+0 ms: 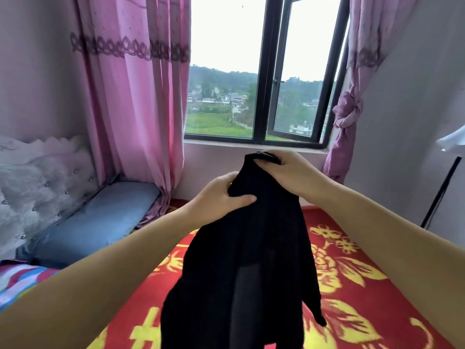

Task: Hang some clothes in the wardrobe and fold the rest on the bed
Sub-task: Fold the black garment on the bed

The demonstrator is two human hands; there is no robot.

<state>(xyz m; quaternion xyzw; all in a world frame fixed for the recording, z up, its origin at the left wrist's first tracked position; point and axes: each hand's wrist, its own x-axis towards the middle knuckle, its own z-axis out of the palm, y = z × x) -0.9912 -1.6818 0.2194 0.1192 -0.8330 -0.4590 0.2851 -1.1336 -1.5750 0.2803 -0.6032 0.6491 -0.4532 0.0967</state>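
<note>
While both hands grip it, black garment hangs above bed.

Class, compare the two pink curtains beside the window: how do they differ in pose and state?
The left curtain hangs loose and spread out, reaching down behind the blue pillow; the right curtain is gathered and tied in a knot. The left curtain is brighter pink, the right curtain paler, more lilac. Both carry a dark patterned band.

text: none legible | labels: none | bed cover: yellow motifs, unreadable
</note>
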